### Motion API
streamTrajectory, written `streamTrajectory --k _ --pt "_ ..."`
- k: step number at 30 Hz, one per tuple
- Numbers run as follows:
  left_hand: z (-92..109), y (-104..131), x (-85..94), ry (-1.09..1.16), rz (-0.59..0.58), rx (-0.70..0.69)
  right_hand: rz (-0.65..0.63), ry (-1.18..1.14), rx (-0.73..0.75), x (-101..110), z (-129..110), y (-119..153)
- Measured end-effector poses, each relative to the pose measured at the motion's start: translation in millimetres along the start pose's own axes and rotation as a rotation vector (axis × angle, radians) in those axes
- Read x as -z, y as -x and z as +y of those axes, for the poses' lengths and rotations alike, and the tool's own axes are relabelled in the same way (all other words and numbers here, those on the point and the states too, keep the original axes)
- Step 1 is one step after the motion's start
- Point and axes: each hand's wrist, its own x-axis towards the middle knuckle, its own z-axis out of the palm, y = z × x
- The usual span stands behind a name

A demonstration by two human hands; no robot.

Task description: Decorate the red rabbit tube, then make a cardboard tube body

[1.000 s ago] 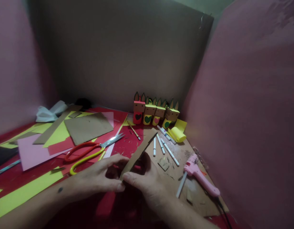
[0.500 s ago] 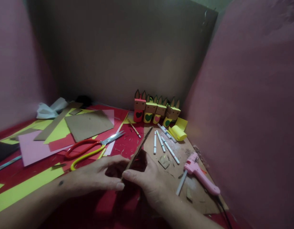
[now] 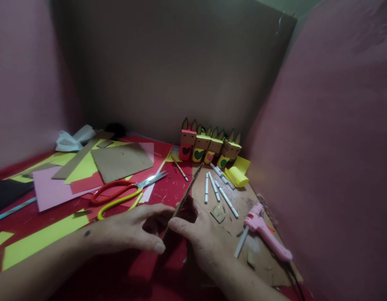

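Note:
Edge-on to me, a flat piece of brown cardboard (image 3: pixel 190 188) is held up at a slant between both hands. My right hand (image 3: pixel 201 236) grips it, thumb pressed on the near edge and fingers behind the right face. On the other side, my left hand (image 3: pixel 137 230) curls around the cardboard's left face, its thumb close to the lower edge. Some left fingertips are hidden, but they appear to be on the sheet. Scissors (image 3: pixel 140 184) with red and yellow handles lie just beyond my left hand, blades partly apart.
Several paper-and-cardboard animal figures (image 3: pixel 202 144) stand at the back wall. Several white markers (image 3: pixel 226 198) and a pink glue gun (image 3: pixel 271 240) with its cord lie on a cardboard mat (image 3: pixel 218 267). Coloured paper (image 3: pixel 52 188) and a cardboard sheet (image 3: pixel 122 162) spread left, near a pencil (image 3: pixel 180 169).
The view has shifted slightly, so everything sits a little farther right. Both hands keep the cardboard in nearly the same slanted pose. Nothing has been let go.

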Motion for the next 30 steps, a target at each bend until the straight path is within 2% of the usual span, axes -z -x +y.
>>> streamTrajectory --k 3,10,13,18,25,30 --pt "4.9 1.2 2.2 -0.136 -0.12 0.027 -0.002 -0.011 -0.004 0.2 -0.1 0.6" --pt "11.8 5.3 1.9 -0.15 -0.014 0.008 0.001 0.019 -0.02 5.0 4.9 -0.7" --pt "16.7 6.8 0.3 -0.1 -0.027 0.033 -0.036 0.002 -0.016 5.7 5.8 -1.2" --pt "23.6 7.8 -3.0 -0.041 -0.075 0.04 -0.01 0.096 0.006 8.0 7.8 -1.3" --pt "7.8 6.1 -5.1 -0.017 0.028 -0.038 0.032 0.07 0.031 6.4 9.3 -3.1" --pt "3.1 3.5 -0.7 -0.074 -0.031 -0.034 0.092 0.063 0.017 5.1 7.4 -4.2"
